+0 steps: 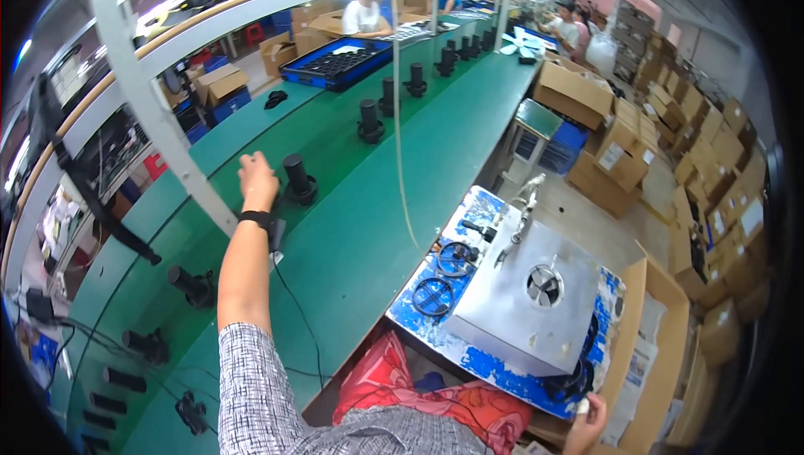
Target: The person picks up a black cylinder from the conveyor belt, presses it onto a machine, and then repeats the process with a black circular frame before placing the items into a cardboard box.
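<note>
My left hand [256, 176] reaches out over the green conveyor belt [368, 220], right beside a black cylindrical part on a round base [298, 180]. Its fingers are close to the part, and whether they touch it I cannot tell. A black band circles that wrist. My right hand [586, 424] is low at the bottom right, resting on the corner of the blue-topped work stand [481, 363], fingers curled around a small white piece. A grey metal box with a round fan grille [536, 292] sits on that stand.
More black cylindrical parts [369, 122] stand in a line along the belt, others lie at the near left [191, 285]. A blue tray of parts [335, 64] is far off. Cardboard boxes [578, 90] stack on the right. A white frame post [159, 111] crosses the left. Other people work far away.
</note>
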Demonstrator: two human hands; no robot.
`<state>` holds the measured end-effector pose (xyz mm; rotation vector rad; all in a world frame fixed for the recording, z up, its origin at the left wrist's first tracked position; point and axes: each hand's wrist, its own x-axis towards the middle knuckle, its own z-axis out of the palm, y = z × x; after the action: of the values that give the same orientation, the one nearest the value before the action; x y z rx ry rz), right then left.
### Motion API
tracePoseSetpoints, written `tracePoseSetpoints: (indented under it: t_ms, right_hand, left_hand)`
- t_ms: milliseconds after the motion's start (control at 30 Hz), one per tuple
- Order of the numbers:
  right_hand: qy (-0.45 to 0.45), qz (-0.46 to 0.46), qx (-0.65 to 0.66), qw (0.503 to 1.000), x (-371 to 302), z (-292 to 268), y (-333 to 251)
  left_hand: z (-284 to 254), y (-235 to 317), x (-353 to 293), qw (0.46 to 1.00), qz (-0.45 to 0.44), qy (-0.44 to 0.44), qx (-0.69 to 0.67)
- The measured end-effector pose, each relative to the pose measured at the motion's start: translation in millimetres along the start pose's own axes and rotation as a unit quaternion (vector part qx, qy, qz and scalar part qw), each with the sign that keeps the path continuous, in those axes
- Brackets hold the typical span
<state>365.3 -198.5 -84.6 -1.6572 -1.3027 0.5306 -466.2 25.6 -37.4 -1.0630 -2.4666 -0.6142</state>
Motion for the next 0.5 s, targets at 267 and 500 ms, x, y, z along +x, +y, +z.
tracePoseSetpoints:
  t_ms: [267,500]
  right_hand:
    - [0.08,0.045,0.064,0.994,-29.5,-31.8,37.6]
    - [0.029,0.095,-0.017,0.995,11.3,-17.6,49.8]
  left_hand:
    - [100.0,-105.3,32.0,0.986,0.05,-0.105,0.116]
    - [61.6,-67.4,28.3,0.989,0.03,0.089,0.117]
